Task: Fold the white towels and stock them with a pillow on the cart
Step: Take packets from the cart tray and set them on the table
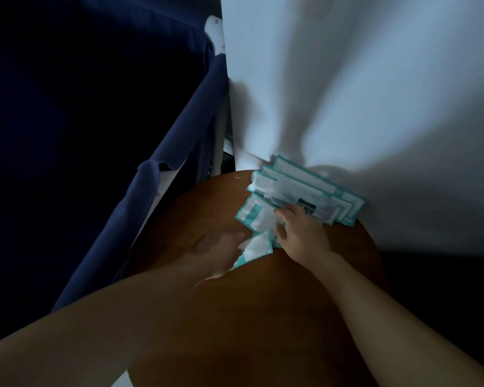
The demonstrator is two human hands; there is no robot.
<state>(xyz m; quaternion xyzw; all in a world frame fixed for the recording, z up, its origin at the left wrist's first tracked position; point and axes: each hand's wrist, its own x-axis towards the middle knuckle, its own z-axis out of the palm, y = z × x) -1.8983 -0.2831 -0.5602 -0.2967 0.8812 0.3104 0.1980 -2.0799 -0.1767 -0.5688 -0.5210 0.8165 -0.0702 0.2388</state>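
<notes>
Cart fabric (176, 143) flanks the table (249, 325); right grip (301, 233) pinches teal-edged packets (305, 185), left grip (215, 251) blurred, cannot tell

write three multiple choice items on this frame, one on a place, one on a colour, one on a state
1. Where do the packets lie?
A. on the floor
B. on the round wooden table beside the white wall
C. on a chair

2. What colour are the packets' borders?
A. red
B. teal
C. yellow

3. What is the right hand doing?
A. hanging idle
B. holding a cup
C. gripping packets with curled fingers

Answers:
1 B, the pile rests at the table's far edge against the wall.
2 B, each white packet has a teal rim.
3 C, its fingers and thumb curl onto the pile.
</notes>
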